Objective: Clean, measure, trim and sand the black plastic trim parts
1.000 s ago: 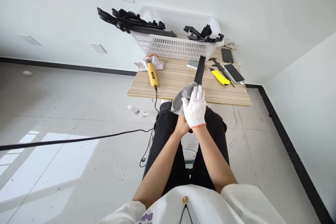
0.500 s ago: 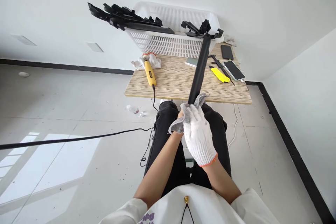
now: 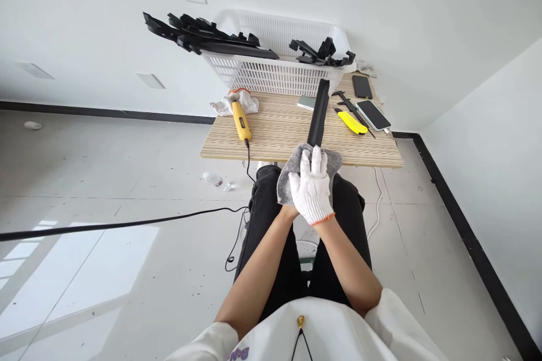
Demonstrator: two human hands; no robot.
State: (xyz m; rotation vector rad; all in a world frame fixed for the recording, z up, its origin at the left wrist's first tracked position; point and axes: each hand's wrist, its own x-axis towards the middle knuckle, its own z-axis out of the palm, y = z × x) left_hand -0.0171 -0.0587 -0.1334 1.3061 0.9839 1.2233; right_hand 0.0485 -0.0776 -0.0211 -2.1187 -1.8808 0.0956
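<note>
A long black plastic strip (image 3: 318, 115) points away from me over the table edge, its near end covered by a grey cloth (image 3: 289, 183). My right hand (image 3: 312, 186), in a white knitted glove, presses the cloth down around the strip, fingers pointing forward along it. Underneath is my left hand (image 3: 289, 212), with only the bare wrist area showing. Its fingers are hidden by the cloth and my other hand, but it supports the strip from below.
A white plastic basket (image 3: 271, 74) on the wooden table (image 3: 275, 141) holds several black plastic parts (image 3: 212, 36). A yellow corded tool (image 3: 241, 121) lies left. Right are a yellow utility knife (image 3: 352, 122), a caliper (image 3: 349, 102) and two phones (image 3: 373, 115). Cables cross the floor.
The strip has drawn back toward me and its far end has dropped below the basket rim. The cloth is now spread wider over it, with my right hand flatter on top.
</note>
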